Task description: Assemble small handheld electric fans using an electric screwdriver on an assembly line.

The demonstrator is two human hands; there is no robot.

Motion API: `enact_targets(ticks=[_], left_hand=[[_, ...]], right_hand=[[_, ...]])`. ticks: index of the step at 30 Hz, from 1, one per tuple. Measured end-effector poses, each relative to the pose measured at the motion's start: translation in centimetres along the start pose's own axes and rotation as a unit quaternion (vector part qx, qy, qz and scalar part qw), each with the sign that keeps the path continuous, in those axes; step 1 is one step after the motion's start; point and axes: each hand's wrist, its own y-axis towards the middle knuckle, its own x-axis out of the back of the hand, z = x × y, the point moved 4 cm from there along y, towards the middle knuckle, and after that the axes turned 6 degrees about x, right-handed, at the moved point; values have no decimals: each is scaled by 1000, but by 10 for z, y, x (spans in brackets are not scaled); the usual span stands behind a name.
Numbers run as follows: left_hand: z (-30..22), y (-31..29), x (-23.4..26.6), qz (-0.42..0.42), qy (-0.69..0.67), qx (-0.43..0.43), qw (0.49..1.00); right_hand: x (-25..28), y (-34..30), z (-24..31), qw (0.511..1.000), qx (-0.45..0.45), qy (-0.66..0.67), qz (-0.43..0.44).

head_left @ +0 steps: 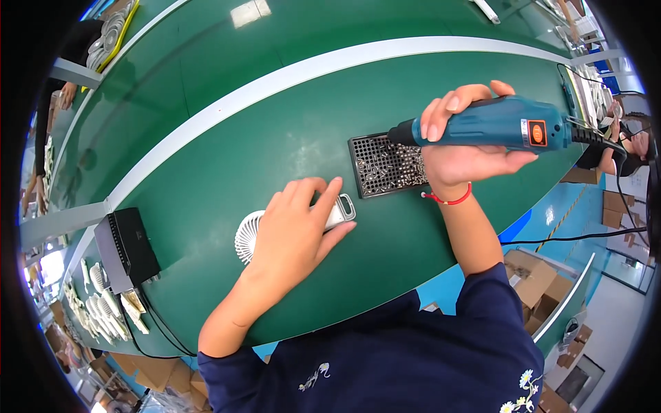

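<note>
My right hand (461, 155) is wrapped around a blue electric screwdriver (499, 124), which lies almost level with its black nose (403, 133) pointing left. In the picture that nose overlaps the far edge of a black screw tray (394, 191); its bit cannot be made out. Small metal screws sit in and across the tray's perforated grid. Left of the tray, my left hand (292, 220) is closed over the body of a small white handheld fan (246, 241) on the green table. The fan's ribbed round head and looped end (349, 206) show on either side of the hand.
A black box (134, 244) with cables stands at the left, beside several white fan parts (103, 310). A pale rail (330, 65) curves along the table's far side. The screwdriver's black cord (599, 140) runs right. Other people work at both sides; cardboard boxes (540, 282) stand behind right.
</note>
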Motion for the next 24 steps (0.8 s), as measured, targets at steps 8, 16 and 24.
enact_targets(ticks=[8,16,24], left_hand=[[9,1,18,-153,-183,-18,971],[14,0,4,-100,-280,-35,954],[15,-1,1,-70,-266,-36,961]], right_hand=[[-38,8,32,1000,-2,10,-5],[-46,-13,18,989,-106,69,-70],[-38,-23,24,990,-90,79,-72]])
